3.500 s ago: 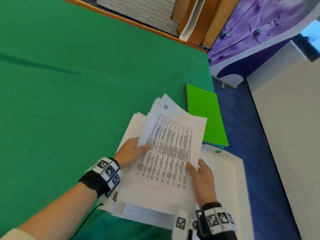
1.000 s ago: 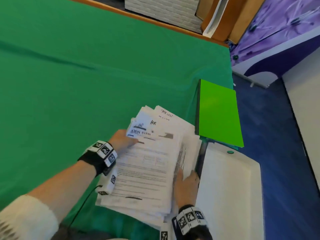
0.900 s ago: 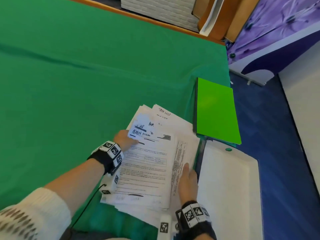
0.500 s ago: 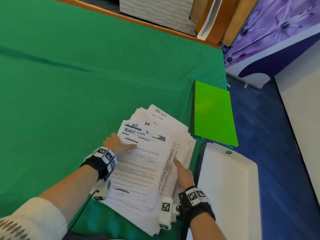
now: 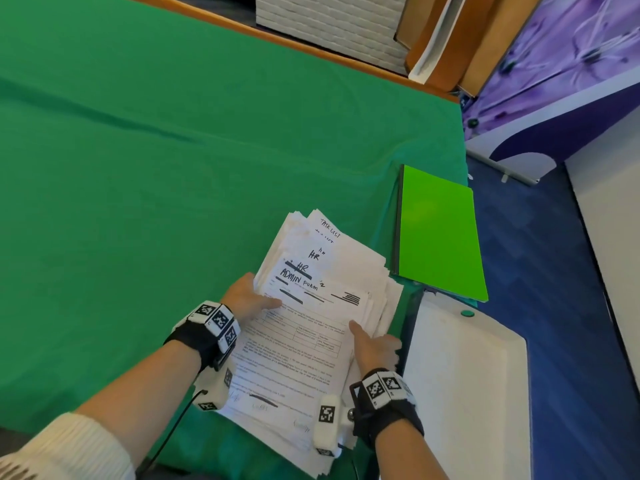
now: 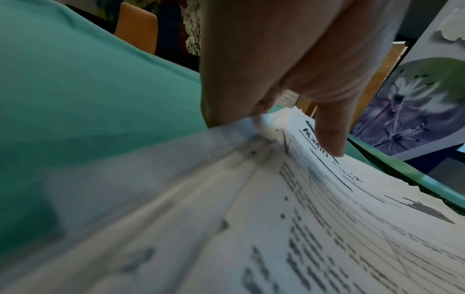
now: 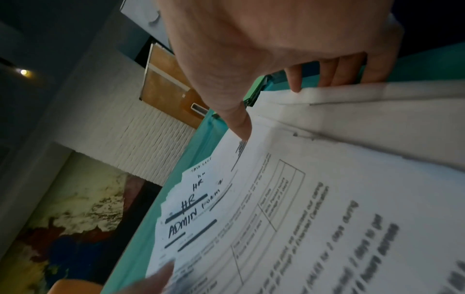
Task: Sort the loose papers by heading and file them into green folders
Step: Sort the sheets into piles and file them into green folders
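Observation:
A thick stack of loose papers lies on the green cloth near the table's front right. Its top sheet is headed "ADMIN FORM" under a struck-out "HR"; sheets headed "HR" and "TASK LIST" fan out behind it. My left hand grips the stack's left edge, thumb on top and fingers underneath. My right hand grips the right edge, thumb on the top sheet and fingers curled behind the edge. A bright green folder lies shut just beyond the stack, to its right.
A white tray-like case with a green button sits right of the stack at the table's edge. Blue floor drops away to the right. Wooden boards and a white brick panel stand past the far edge. Green cloth stretches left.
The sheet with a printed table that lay on top 3.5 s ago is gone from the top; the ADMIN FORM sheet shows instead. My right thumb has come onto the top sheet.

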Tool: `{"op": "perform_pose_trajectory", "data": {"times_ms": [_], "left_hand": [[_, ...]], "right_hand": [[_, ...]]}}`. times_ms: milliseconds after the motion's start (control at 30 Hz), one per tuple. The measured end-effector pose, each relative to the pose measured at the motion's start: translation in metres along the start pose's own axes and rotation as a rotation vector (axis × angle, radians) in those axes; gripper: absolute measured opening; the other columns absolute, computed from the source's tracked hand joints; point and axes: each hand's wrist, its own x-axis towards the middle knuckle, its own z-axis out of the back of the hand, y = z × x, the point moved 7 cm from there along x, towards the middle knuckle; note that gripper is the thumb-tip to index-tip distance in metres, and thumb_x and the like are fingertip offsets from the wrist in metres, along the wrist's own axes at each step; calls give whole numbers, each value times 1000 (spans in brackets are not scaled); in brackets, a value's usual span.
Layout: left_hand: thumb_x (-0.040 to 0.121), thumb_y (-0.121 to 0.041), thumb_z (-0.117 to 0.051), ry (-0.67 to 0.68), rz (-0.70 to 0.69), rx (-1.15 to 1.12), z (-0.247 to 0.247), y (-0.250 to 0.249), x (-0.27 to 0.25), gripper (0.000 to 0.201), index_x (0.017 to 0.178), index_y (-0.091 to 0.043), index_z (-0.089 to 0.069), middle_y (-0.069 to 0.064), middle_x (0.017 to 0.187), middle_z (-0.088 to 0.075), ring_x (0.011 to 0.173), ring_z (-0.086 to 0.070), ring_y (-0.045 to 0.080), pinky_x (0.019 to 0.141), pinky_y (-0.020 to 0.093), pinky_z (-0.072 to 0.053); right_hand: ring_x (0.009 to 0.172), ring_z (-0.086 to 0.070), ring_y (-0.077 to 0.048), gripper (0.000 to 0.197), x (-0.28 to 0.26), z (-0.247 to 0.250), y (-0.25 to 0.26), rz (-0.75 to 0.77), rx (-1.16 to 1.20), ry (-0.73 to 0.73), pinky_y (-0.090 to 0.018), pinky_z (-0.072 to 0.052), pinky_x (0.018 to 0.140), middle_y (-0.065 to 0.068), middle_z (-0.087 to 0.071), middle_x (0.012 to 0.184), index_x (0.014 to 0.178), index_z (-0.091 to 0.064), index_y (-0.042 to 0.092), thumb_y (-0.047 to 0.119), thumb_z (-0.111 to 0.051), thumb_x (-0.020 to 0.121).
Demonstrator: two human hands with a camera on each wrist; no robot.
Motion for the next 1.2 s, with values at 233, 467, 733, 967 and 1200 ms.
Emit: {"op": "perform_pose_trajectory", "data": {"times_ms": [233, 467, 733, 967, 1200], "left_hand": [[75, -4, -81, 295, 66, -109, -6, 11, -7, 52, 122, -15, -61, 9, 106, -74, 94, -72, 30, 80, 44, -58], [75, 0, -79, 167, -124, -225, 5, -16, -29, 44, 114, -14, -64, 9, 104, -74, 95, -71, 33, 84, 54, -56], [52, -32, -93, 305, -512, -371, 67, -106, -95, 76, 117, -7, -62, 13, 113, -72, 102, -70, 29, 82, 37, -58], [70, -15, -79, 20, -661, -463, 61, -135, -108, 33, 101, -10, -70, 9, 99, -75, 92, -73, 26, 87, 48, -57], [72, 4, -77, 5, -906, -554, 84, -155, -119, 44, 108, -20, -71, -2, 108, -74, 102, -70, 18, 84, 27, -57]], "right_hand": [[94, -67, -33, 45, -2, -8, -5, 10, 310, 283, -50, -55, 88, -12, -70, 104, 118, -60, 5, 20, -76, 79], [89, -72, -30, 31, -47, 20, 42, 303, 426, 369, -50, -57, 83, -11, -74, 98, 112, -65, 4, 4, -72, 82], [104, -68, -30, 43, -144, 76, 121, 739, 606, 574, -47, -55, 86, -13, -71, 111, 114, -64, 10, 3, -74, 73], [88, -72, -14, 22, -172, 70, 141, 857, 624, 241, -27, -59, 73, 3, -76, 95, 97, -70, 16, 6, -76, 79], [93, -71, -13, 23, -188, 79, 149, 992, 640, 177, -23, -56, 79, 3, -76, 95, 97, -70, 17, 4, -75, 79]]}}
